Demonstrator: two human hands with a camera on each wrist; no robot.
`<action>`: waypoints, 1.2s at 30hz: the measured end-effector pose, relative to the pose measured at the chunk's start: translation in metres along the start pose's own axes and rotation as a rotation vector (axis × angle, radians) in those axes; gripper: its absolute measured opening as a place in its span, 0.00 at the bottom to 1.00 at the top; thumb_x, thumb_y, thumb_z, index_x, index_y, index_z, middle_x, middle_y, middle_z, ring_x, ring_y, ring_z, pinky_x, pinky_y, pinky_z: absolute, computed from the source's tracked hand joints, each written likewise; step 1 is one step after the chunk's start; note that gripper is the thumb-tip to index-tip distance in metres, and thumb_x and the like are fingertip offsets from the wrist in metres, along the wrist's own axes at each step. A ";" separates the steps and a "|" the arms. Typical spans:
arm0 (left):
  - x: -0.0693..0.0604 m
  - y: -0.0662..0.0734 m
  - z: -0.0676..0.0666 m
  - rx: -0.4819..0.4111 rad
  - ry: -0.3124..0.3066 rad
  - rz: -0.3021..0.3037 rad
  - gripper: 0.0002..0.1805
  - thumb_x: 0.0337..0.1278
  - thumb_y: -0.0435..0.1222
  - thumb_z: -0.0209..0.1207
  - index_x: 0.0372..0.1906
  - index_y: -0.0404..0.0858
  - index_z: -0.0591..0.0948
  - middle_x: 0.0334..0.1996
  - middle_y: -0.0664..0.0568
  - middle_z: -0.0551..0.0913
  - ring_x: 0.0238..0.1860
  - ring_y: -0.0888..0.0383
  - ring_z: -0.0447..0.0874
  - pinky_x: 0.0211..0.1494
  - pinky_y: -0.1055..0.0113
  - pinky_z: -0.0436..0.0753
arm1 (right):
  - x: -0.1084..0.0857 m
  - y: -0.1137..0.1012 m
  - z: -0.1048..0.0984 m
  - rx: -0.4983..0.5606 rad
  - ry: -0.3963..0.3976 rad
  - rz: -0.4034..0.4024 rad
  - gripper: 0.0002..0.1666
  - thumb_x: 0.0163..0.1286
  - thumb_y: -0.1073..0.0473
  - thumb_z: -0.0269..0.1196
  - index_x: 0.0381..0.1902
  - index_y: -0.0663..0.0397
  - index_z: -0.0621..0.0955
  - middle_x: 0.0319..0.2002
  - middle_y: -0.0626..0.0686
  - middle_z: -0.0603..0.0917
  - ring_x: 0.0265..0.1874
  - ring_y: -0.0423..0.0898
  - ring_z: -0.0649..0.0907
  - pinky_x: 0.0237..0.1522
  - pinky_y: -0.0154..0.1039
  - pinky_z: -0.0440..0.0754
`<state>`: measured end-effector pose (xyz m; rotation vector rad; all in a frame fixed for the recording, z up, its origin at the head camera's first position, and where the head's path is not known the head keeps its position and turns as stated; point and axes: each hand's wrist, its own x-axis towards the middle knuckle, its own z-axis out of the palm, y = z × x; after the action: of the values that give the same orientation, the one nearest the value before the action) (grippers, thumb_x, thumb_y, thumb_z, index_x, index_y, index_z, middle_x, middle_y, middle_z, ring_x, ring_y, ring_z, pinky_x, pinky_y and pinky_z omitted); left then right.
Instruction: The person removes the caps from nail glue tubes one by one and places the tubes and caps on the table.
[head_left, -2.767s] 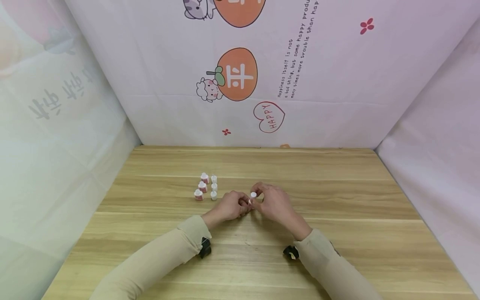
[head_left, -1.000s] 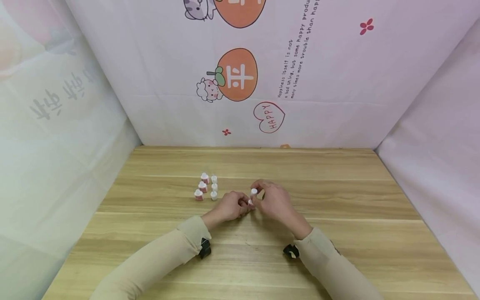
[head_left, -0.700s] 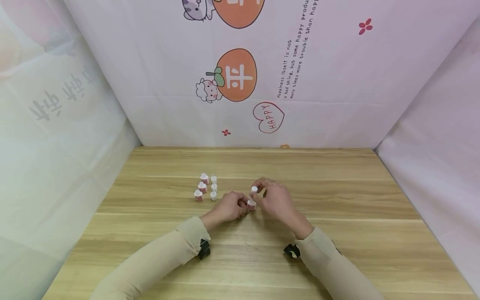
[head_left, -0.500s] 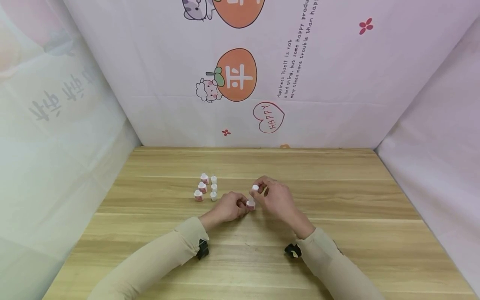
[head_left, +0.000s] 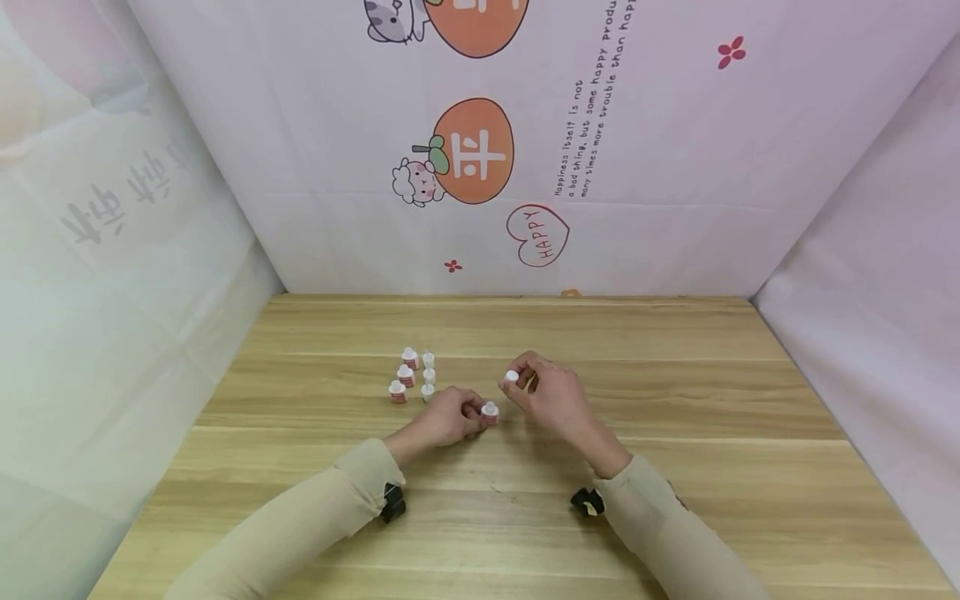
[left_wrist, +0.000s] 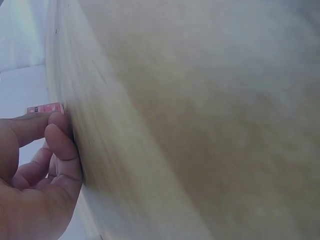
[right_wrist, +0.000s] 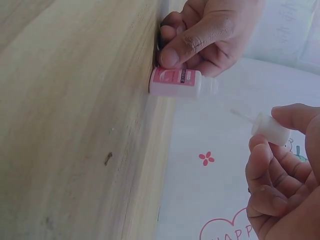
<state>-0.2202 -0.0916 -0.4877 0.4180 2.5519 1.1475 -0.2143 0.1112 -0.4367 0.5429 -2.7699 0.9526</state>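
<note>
My left hand (head_left: 450, 417) pinches a small white bottle with a pink label (head_left: 490, 414) that stands upright on the table. In the right wrist view the bottle (right_wrist: 175, 82) shows a bare, clear neck. The fingers and thumb of my right hand (head_left: 551, 398) pinch a white brush cap (right_wrist: 272, 131), held in the air apart from the bottle. A thin brush stem points from the cap toward the neck. The left wrist view shows only part of the pink label (left_wrist: 47, 108) behind my left fingers.
Left of my hands, three similar bottles (head_left: 406, 377) stand in a column on the wooden table (head_left: 675, 500). Beside them is a column of three white brush caps (head_left: 428, 376). A printed white cloth (head_left: 645, 242) rises behind the table, with more cloth at both sides.
The brush cap has come up out of the bottle in my right hand, which rose slightly. My left hand has then slid the bottle left, away from the cap.
</note>
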 end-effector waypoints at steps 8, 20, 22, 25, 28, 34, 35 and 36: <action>-0.007 -0.010 -0.004 -0.006 0.020 0.004 0.08 0.57 0.28 0.63 0.41 0.34 0.85 0.24 0.52 0.84 0.23 0.64 0.76 0.27 0.73 0.76 | 0.000 0.003 0.003 0.024 0.007 -0.016 0.11 0.65 0.47 0.68 0.36 0.44 0.80 0.28 0.42 0.84 0.25 0.36 0.78 0.31 0.34 0.76; -0.023 -0.021 -0.019 0.019 0.052 -0.016 0.07 0.57 0.28 0.65 0.40 0.34 0.85 0.24 0.52 0.82 0.24 0.64 0.75 0.28 0.73 0.74 | 0.000 0.006 0.006 -0.011 -0.036 -0.027 0.12 0.61 0.48 0.71 0.34 0.45 0.80 0.29 0.42 0.83 0.27 0.36 0.78 0.33 0.33 0.76; -0.026 -0.023 -0.021 0.020 0.054 -0.020 0.08 0.56 0.28 0.65 0.41 0.33 0.85 0.24 0.51 0.83 0.24 0.64 0.75 0.28 0.73 0.75 | 0.000 0.006 0.006 -0.006 -0.060 -0.007 0.12 0.60 0.48 0.72 0.34 0.44 0.79 0.30 0.42 0.83 0.28 0.37 0.78 0.34 0.34 0.77; -0.028 -0.025 -0.023 0.018 0.049 -0.028 0.08 0.57 0.28 0.65 0.42 0.32 0.84 0.25 0.51 0.83 0.25 0.64 0.76 0.28 0.73 0.75 | -0.001 0.005 0.007 0.004 -0.096 0.022 0.12 0.59 0.50 0.72 0.34 0.44 0.79 0.30 0.43 0.83 0.29 0.38 0.78 0.36 0.35 0.77; -0.031 -0.028 -0.025 0.030 0.049 -0.024 0.08 0.57 0.27 0.64 0.42 0.32 0.84 0.26 0.51 0.83 0.25 0.63 0.76 0.28 0.73 0.75 | -0.001 0.004 0.008 0.011 -0.121 0.046 0.11 0.59 0.51 0.72 0.34 0.43 0.79 0.31 0.43 0.82 0.30 0.38 0.78 0.36 0.36 0.77; -0.038 -0.031 -0.030 0.032 0.048 0.000 0.07 0.57 0.27 0.63 0.41 0.33 0.84 0.25 0.51 0.82 0.25 0.64 0.76 0.28 0.73 0.75 | -0.002 0.002 0.012 -0.004 -0.136 0.018 0.10 0.62 0.52 0.71 0.40 0.43 0.82 0.33 0.43 0.85 0.29 0.38 0.79 0.35 0.36 0.78; -0.039 -0.032 -0.031 0.025 0.044 -0.001 0.06 0.58 0.27 0.63 0.41 0.33 0.84 0.25 0.51 0.82 0.25 0.64 0.76 0.28 0.73 0.75 | -0.003 0.001 0.013 -0.014 -0.138 0.006 0.10 0.63 0.51 0.70 0.41 0.44 0.83 0.33 0.44 0.85 0.29 0.37 0.79 0.34 0.36 0.78; -0.040 -0.032 -0.032 0.020 0.040 -0.005 0.06 0.58 0.27 0.63 0.40 0.33 0.84 0.25 0.52 0.82 0.25 0.64 0.76 0.28 0.73 0.75 | -0.003 0.001 0.013 -0.024 -0.141 -0.005 0.11 0.63 0.51 0.70 0.42 0.43 0.84 0.34 0.44 0.86 0.28 0.37 0.79 0.34 0.36 0.78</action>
<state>-0.2011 -0.1488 -0.4857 0.3974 2.5992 1.1403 -0.2123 0.1049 -0.4483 0.6359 -2.8982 0.9119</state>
